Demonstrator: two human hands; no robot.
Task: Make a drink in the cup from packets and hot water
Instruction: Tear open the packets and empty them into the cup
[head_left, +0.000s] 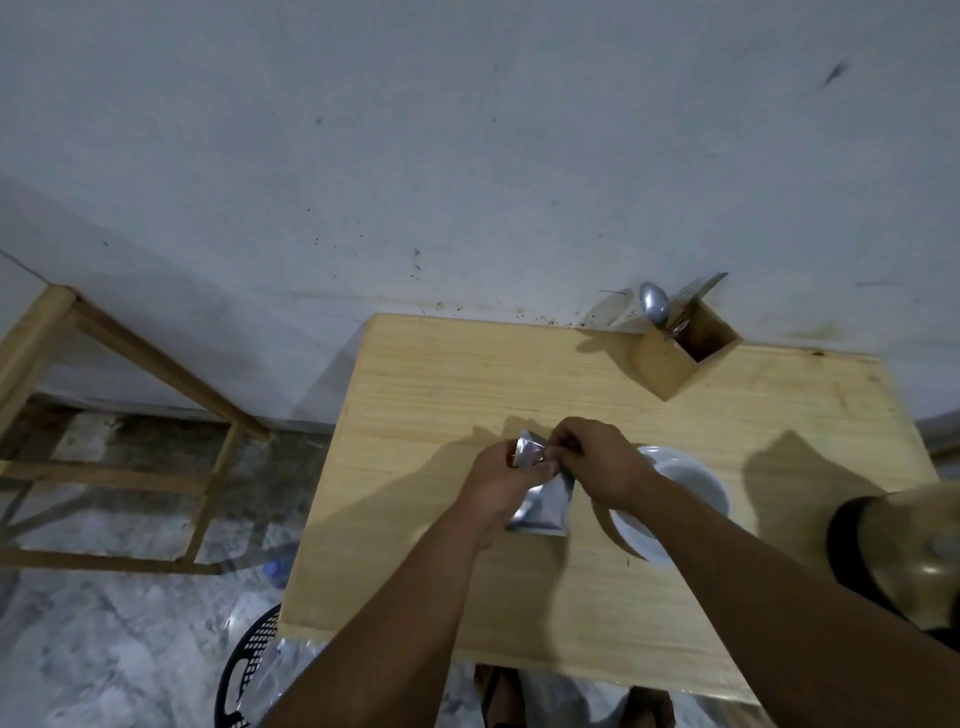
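A silver foil packet (545, 501) is held above the wooden table (467, 395), left of a white cup (691, 483) that stands on a white saucer (636, 535). My left hand (501, 480) grips the packet's upper left part. My right hand (597, 462) pinches its top edge, where the foil is bent over. The right forearm hides part of the cup and saucer. A metal kettle (914, 561) with a black band stands at the table's right edge.
A wooden box (675, 358) with a spoon (654, 304) and packets stands at the table's back by the wall. A wooden frame (130, 415) stands to the left. A black basket (249, 670) with a plastic liner and a bottle (278, 569) sit on the floor.
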